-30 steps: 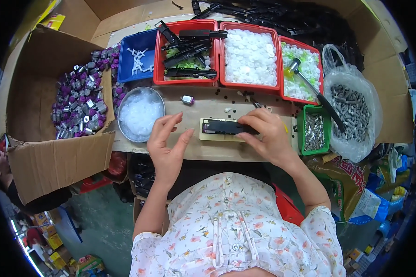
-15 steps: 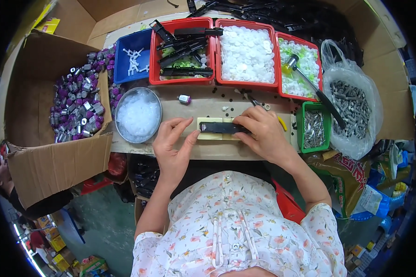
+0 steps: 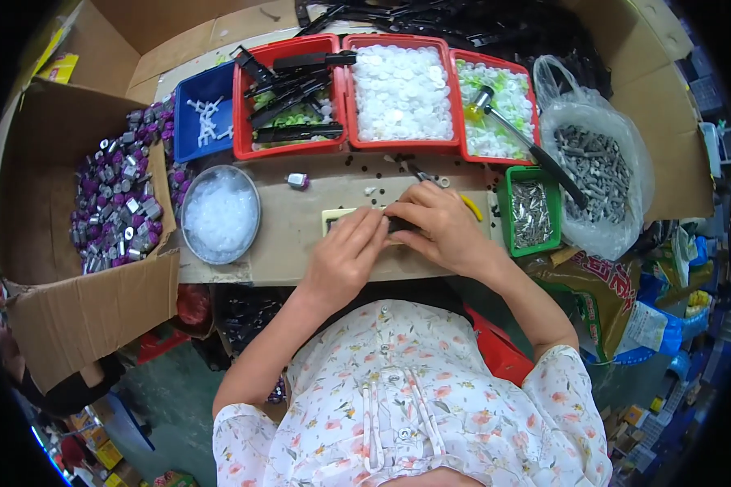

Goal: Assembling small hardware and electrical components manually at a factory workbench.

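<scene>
In front of me a cream block-shaped holder (image 3: 330, 216) lies on the cardboard work surface, mostly covered by my hands. A long black plastic housing (image 3: 397, 224) rests in it, and only a short stretch shows between my fingers. My right hand (image 3: 443, 227) pinches the housing's right end between thumb and fingers. Over its left part bends my left hand (image 3: 348, 253), fingers together and closed on the housing; their tips hide what lies beneath. A small silver-and-purple part (image 3: 297, 181) lies beyond my left hand.
Beyond stand a blue tray (image 3: 185, 122), red trays of black housings (image 3: 296, 131) and white discs (image 3: 404, 93), and a hammer (image 3: 536, 148) across another red tray. Metal pins fill a green tray (image 3: 508, 213). At left are a clear-filled bowl (image 3: 220, 215) and a carton (image 3: 97, 300); yellow-handled pliers (image 3: 471, 207) lie right.
My left hand has moved right and closed over the left part of the black housing, where it was open beside it. My right hand still grips the right end. The whole view has shifted slightly.
</scene>
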### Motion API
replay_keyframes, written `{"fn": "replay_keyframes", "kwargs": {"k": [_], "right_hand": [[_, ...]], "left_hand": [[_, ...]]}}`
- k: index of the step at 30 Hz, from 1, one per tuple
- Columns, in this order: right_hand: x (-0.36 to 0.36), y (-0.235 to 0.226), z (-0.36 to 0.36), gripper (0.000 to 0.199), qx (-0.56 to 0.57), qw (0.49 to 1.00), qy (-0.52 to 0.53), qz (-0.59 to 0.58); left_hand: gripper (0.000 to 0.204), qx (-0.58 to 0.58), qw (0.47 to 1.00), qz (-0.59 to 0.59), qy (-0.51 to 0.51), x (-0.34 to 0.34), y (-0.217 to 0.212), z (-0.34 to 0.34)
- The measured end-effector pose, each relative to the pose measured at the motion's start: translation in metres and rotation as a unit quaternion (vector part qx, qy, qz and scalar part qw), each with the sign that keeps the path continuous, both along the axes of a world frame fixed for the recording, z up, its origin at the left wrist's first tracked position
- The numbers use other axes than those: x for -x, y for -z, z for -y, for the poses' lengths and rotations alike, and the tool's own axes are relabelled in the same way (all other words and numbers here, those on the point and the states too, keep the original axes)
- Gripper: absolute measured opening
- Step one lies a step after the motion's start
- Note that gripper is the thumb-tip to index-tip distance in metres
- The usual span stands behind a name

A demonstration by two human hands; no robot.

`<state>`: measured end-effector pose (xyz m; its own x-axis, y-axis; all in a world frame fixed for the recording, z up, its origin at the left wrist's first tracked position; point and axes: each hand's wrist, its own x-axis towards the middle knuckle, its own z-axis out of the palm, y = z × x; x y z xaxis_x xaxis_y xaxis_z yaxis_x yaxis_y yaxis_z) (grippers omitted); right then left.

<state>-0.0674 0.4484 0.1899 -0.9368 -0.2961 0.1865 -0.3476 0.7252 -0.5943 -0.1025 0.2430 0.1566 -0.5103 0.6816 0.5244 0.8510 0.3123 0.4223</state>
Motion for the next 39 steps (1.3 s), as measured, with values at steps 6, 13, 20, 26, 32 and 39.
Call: {"fn": "replay_keyframes", "kwargs": {"k": [6,13,20,26,32,39], "right_hand": [[0.01,-0.028,-0.088,0.022,-0.179,0.935,0.243,-0.186],[0.008,-0.023,-0.142,0.016,-0.33,0.897,0.276,-0.1],[-0.018,-0.05,-0.105,0.014,-0.157,0.94,0.283,-0.112],[-0.068,-0.037,-0.044,0.016,-0.077,0.983,0.141,0.09],[-0.073,-0.059,-0.022,0.021,-0.073,0.988,0.133,0.015],[-0.077,-0.045,-0.018,0.026,-0.14,0.983,0.112,0.04]], "left_hand": [[0.031,-0.016,0.999,-0.026,0.011,0.004,0.005,0.001],[0.029,-0.006,0.998,-0.057,0.02,0.007,0.005,-0.004],[0.03,-0.003,0.997,-0.068,0.022,0.007,0.005,-0.001],[0.029,-0.015,0.997,-0.07,0.029,0.009,0.005,-0.002],[0.028,-0.018,0.997,-0.068,0.025,0.008,0.005,0.0],[0.029,-0.026,0.997,-0.068,0.024,0.006,0.009,0.0]]}}
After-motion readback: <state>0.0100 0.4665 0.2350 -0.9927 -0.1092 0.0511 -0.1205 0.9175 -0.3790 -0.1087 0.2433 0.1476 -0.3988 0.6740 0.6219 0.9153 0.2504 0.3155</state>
